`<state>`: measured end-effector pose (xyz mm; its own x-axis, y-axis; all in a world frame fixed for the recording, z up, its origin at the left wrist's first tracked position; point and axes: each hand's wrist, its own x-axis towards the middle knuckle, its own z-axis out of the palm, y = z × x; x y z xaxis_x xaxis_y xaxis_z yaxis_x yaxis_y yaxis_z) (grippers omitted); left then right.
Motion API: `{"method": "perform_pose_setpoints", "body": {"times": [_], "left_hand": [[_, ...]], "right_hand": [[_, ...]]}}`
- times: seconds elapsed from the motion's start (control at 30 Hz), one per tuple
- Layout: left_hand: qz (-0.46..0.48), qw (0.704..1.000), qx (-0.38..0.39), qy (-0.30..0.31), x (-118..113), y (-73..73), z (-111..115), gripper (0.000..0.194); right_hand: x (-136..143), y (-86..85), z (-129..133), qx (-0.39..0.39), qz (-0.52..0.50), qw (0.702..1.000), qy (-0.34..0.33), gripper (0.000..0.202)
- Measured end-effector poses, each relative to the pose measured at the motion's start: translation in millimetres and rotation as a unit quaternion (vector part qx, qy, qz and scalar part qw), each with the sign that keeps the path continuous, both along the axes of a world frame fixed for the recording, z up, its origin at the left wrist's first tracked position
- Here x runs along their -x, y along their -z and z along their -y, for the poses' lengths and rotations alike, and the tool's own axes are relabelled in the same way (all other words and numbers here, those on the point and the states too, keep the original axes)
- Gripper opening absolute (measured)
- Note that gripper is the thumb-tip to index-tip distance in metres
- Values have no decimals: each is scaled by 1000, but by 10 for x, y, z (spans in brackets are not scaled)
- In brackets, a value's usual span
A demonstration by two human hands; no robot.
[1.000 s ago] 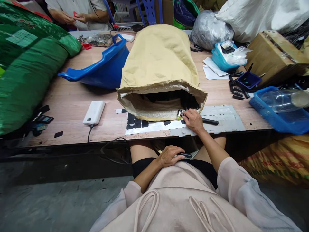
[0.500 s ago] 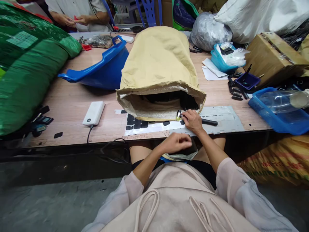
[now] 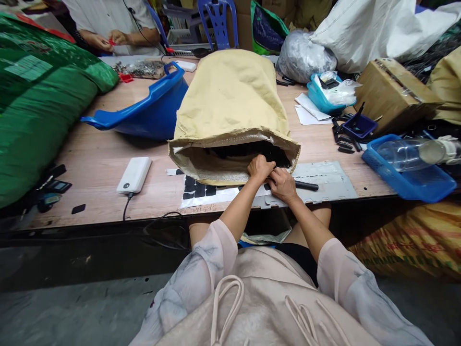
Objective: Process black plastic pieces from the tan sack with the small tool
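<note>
My left hand (image 3: 260, 168) is closed, its fingers bent at the lower lip of a large yellow sack (image 3: 234, 96). What it pinches is hidden. Right beside it, my right hand (image 3: 284, 185) is closed around a black rod (image 3: 307, 185), whose handle end sticks out to the right. The fingertips of both hands meet at the rod's other end, which they cover. Dark items show inside the sack's open mouth. Under the hands and sack lies a white sheet with black stickers (image 3: 199, 188), next to a grey board (image 3: 334, 180).
A white power bank (image 3: 134, 175) with a cable lies left. Behind it stands a blue basin (image 3: 144, 113); a green sack (image 3: 43, 110) fills the left side. Right are a blue tray (image 3: 406, 180) holding a plastic bottle and a cardboard box (image 3: 396, 96). Another person sits across the table.
My left hand has moved up from above my lap to meet my right hand at the sack's mouth. The rod's metal end, visible before, is now covered. The view has shifted slightly.
</note>
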<state>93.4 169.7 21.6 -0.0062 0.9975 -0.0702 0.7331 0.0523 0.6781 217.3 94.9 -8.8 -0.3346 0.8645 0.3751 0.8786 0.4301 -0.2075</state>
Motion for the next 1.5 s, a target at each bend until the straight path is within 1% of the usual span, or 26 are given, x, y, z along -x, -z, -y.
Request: {"method": "perform_pose_setpoints", "body": {"times": [0.07,0.1,0.17,0.23,0.3,0.37,0.47,0.53,0.63,0.77,0.87,1.03,1.13,1.2,1.3,1.5], "left_hand": [[13,999,-17,-27,90,-78,71,17],[24,998,-41,-37,159,-129,132,17],[61,992,-111,-17,347,-219,294,18],[91,984,-153,13,584,-253,483,18],[97,981,-162,50,831,-204,663,17],[77,980,-156,91,1039,-88,803,15],[30,978,-140,150,1204,124,909,15],[-4,976,-136,172,1216,231,922,16],[-29,977,-132,165,1164,306,897,18],[-10,979,-126,162,1125,298,868,21],[1,980,-119,162,1130,271,867,22],[-1,979,-116,166,1140,248,876,21],[-3,979,-117,167,1142,259,873,22],[-3,979,-117,168,1141,273,866,22],[-3,979,-116,166,1136,295,853,25],[-11,980,-105,167,1141,310,836,22]], "right_hand": [[-2,-6,4,5,-7,1000,-2,18],[-3,-10,7,8,-10,1000,-4,19],[-5,-16,14,12,-19,1000,-6,20],[-6,-20,21,15,-29,999,-7,21],[-9,-21,26,14,-39,999,-8,21],[-12,-18,28,11,-46,999,-7,20],[-18,-9,25,3,-51,999,0,19],[-22,0,22,-5,-46,999,3,20],[-23,9,24,-24,-26,999,5,24],[-30,-11,41,-59,-10,998,18,31],[-45,-89,70,-69,-12,997,16,33],[-10,-327,210,-48,-60,997,11,34],[78,-393,315,-13,-111,994,-13,34],[140,-374,364,13,-136,990,-24,33],[209,-311,407,34,-144,989,-26,30],[289,-254,479,19,-150,988,-43,33]]}}
